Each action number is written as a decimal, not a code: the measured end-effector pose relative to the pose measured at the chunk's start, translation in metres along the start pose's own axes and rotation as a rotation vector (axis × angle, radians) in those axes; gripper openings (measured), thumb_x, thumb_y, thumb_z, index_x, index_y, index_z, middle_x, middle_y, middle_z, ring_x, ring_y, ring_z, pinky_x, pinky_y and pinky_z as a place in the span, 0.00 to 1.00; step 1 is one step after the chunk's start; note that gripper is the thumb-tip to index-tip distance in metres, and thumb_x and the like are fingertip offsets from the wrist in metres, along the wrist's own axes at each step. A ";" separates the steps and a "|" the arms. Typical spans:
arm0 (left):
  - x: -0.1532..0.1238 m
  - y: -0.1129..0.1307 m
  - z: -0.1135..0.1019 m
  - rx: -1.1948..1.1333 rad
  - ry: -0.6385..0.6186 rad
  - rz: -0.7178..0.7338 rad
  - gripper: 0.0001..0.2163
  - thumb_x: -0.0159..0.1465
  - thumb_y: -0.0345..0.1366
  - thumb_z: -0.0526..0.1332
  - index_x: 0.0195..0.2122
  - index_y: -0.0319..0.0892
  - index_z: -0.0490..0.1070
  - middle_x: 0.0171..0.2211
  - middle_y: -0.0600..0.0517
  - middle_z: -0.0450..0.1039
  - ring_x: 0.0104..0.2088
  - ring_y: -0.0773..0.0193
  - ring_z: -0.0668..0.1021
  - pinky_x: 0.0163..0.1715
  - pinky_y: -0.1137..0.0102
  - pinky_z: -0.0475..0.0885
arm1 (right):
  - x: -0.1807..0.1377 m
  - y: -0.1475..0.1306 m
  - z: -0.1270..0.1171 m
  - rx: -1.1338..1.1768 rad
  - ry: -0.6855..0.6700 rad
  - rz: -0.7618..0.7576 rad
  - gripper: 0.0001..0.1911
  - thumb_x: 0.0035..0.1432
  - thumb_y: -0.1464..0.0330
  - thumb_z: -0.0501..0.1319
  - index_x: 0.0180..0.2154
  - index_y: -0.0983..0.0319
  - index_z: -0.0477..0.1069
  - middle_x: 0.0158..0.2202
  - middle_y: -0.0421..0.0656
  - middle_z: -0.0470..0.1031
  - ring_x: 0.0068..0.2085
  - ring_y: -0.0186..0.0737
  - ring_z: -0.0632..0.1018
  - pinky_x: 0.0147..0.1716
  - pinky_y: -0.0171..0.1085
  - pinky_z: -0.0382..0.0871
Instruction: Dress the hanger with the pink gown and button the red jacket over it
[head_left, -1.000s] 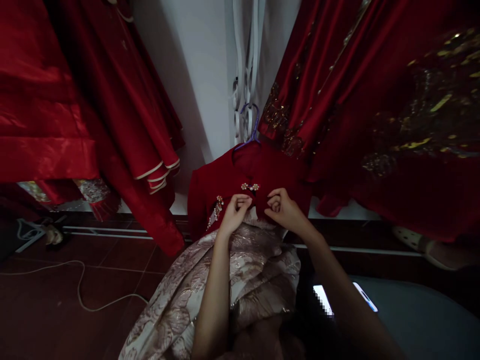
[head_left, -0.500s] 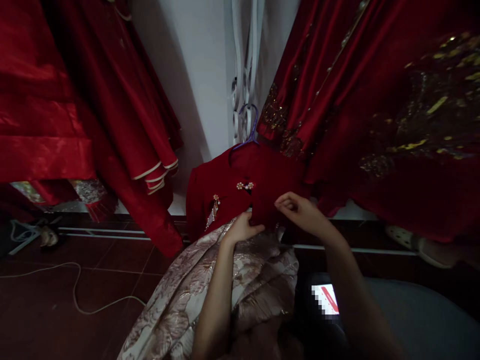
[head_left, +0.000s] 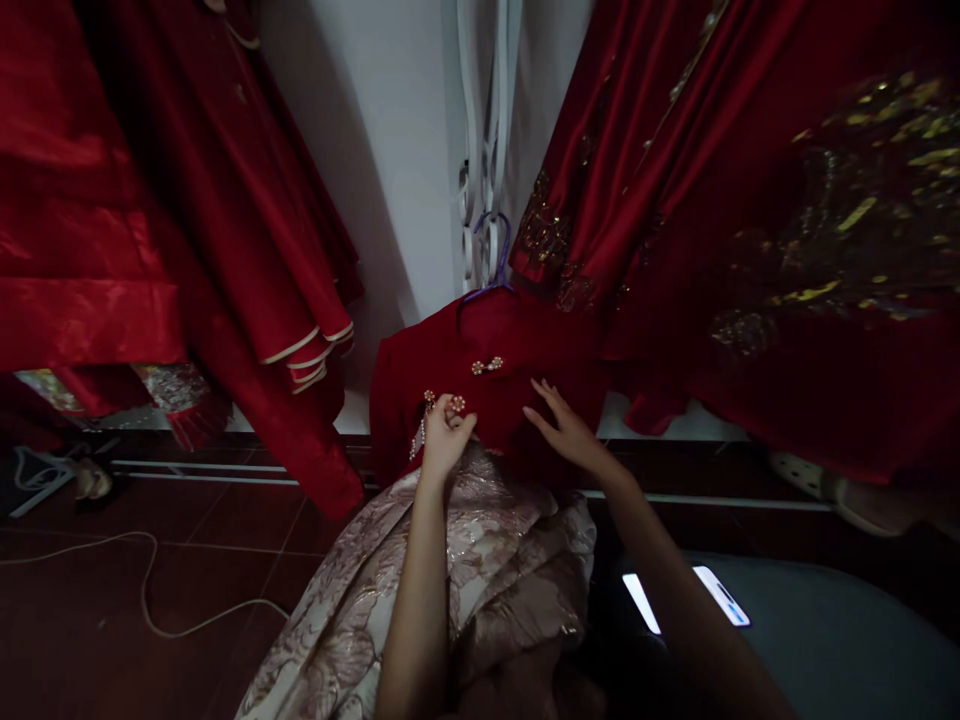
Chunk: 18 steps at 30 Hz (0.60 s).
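A red top (head_left: 420,350) hangs on a purple hanger (head_left: 501,275), with a shiny floral brocade skirt (head_left: 352,600) spreading below it. A beaded flower clasp (head_left: 487,366) sits at its upper front. My left hand (head_left: 446,445) is closed at the lower front of the top, beside a beaded flower (head_left: 457,403); its fingers seem to pinch the cloth there, partly hidden. A dangling beaded ornament (head_left: 427,405) is just left of that hand. My right hand (head_left: 566,430) lies with fingers apart on the other side of the front, holding nothing.
Red garments (head_left: 262,200) hang on the left, and sequined red ones (head_left: 840,230) on the right. White metal bars (head_left: 480,120) rise against the wall. A lit phone (head_left: 724,596) rests on a grey seat (head_left: 832,620). A cable (head_left: 150,590) crosses the tiled floor.
My left hand has moved left and up along the front, and a second beaded flower now shows by its fingers. My right hand has shifted slightly left and its fingers have spread.
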<state>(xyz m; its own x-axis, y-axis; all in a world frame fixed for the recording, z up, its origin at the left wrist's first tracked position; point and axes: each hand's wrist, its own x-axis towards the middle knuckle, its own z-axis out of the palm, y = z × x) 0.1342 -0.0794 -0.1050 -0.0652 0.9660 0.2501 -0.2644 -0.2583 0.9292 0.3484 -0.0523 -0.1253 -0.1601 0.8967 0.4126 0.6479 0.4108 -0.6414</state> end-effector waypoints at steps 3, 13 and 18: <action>0.007 -0.004 -0.017 0.097 0.040 0.022 0.13 0.48 0.33 0.65 0.33 0.40 0.63 0.29 0.56 0.69 0.24 0.77 0.70 0.26 0.80 0.66 | 0.000 -0.006 0.000 -0.091 0.071 -0.036 0.31 0.55 0.54 0.56 0.57 0.61 0.59 0.60 0.53 0.58 0.61 0.51 0.59 0.57 0.51 0.56; -0.013 0.035 -0.015 0.127 -0.333 -0.182 0.16 0.54 0.48 0.61 0.32 0.37 0.72 0.29 0.52 0.73 0.30 0.67 0.75 0.32 0.70 0.73 | -0.014 -0.102 -0.005 0.215 0.035 0.044 0.19 0.51 0.54 0.60 0.38 0.61 0.67 0.32 0.43 0.72 0.30 0.36 0.74 0.28 0.34 0.70; -0.018 0.042 -0.016 0.178 -0.502 -0.236 0.17 0.55 0.48 0.60 0.29 0.37 0.73 0.27 0.51 0.75 0.28 0.66 0.76 0.35 0.70 0.73 | -0.018 -0.104 0.012 0.207 0.075 0.070 0.22 0.49 0.54 0.61 0.41 0.61 0.67 0.35 0.45 0.72 0.31 0.36 0.73 0.31 0.36 0.70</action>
<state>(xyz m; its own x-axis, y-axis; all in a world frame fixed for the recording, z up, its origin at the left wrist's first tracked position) 0.1093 -0.1074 -0.0748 0.4513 0.8880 0.0884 -0.0480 -0.0748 0.9960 0.2752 -0.1089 -0.0737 -0.0590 0.9126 0.4046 0.4873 0.3800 -0.7862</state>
